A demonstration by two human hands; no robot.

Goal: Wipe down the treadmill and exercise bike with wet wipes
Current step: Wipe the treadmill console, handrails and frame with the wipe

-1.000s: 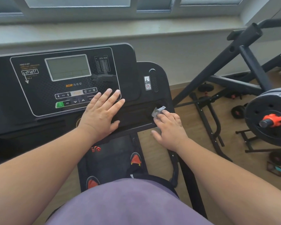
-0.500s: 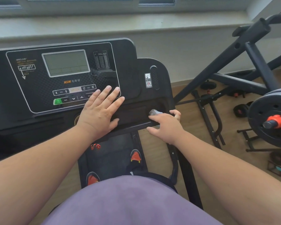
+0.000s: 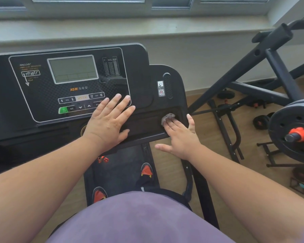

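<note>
Treadmill console (image 3: 42,109): black, wide, standing under a pale window sill (image 3: 130,30). A grey display screen (image 3: 72,69) sits in its upper middle; a row of speed keys lies below that, with a green button (image 3: 63,109) at lower left.

Left hand (image 3: 109,120): laid flat, palm down, on the console just right of the key row. Fingers straight and slightly spread, holding nothing; the fingertips cover the right end of the keys.

Tray recess (image 3: 146,123): a shallow dark trough along the console's lower edge, between the two hands.

Wet wipe (image 3: 168,118): a small crumpled grey wad at the right end of the recess, close to the console's right corner. Part of it is covered by fingers.

Right hand (image 3: 181,137): spread wide, palm down, the straight middle fingers pressing on the wipe. The little finger points up along the console's right edge; the thumb sticks out to the left below the console's lower lip.

QR sticker (image 3: 161,91): white, on the console's right wing, above the wipe and beside a dark oval grille.

Treadmill belt (image 3: 119,169): dark, seen below the console, with two feet in orange-and-black shoes on it.

Black frame (image 3: 253,67): slanted tubes of other gym equipment, to the right, on a wooden floor (image 3: 209,137).

Weight plate (image 3: 291,130): black disc with an orange collar, at far right.
</note>
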